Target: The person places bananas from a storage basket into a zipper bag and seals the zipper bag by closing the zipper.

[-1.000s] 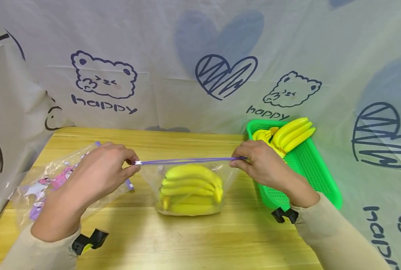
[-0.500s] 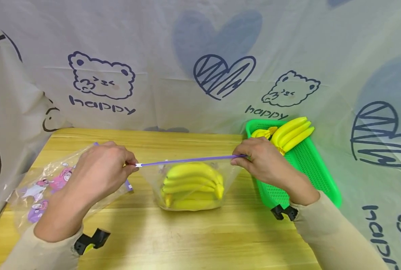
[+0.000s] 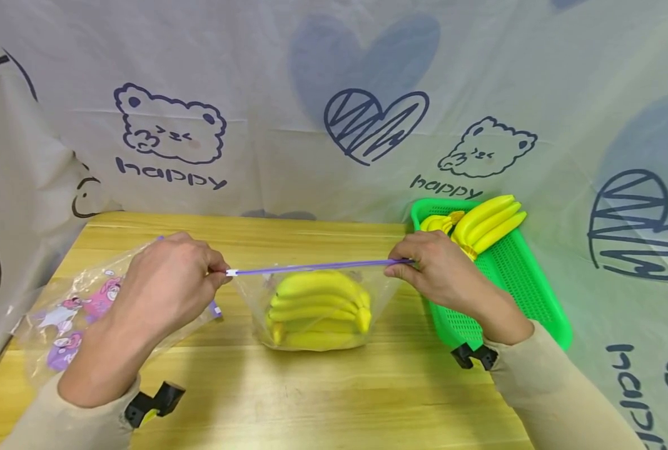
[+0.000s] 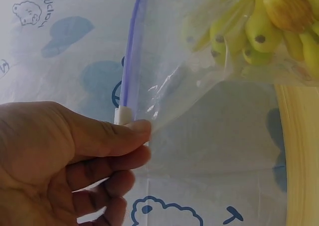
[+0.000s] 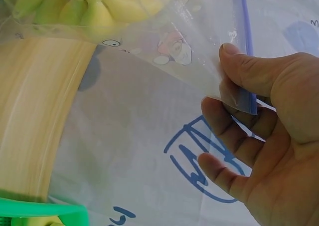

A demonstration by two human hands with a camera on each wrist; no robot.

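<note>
A clear zip bag with a purple zip strip hangs between my two hands in the head view. Bunches of bananas lie inside it, seen through the plastic. My left hand pinches the top left corner between thumb and forefinger, right beside the white slider. At the opposite corner, my right hand pinches the end of the strip; its other fingers are spread loosely in the right wrist view. The strip is pulled nearly straight across. Whether the bag's bottom touches the table, I cannot tell.
A second clear bag with pink and purple cartoon prints lies on the wooden table at left, partly under my left forearm. A green basket with more bananas stands at right. Printed cloth backs the table.
The bag with the bananas has risen slightly. The two sides of its purple strip, a little apart before, lie closer together. Both hands keep their grip at the corners.
</note>
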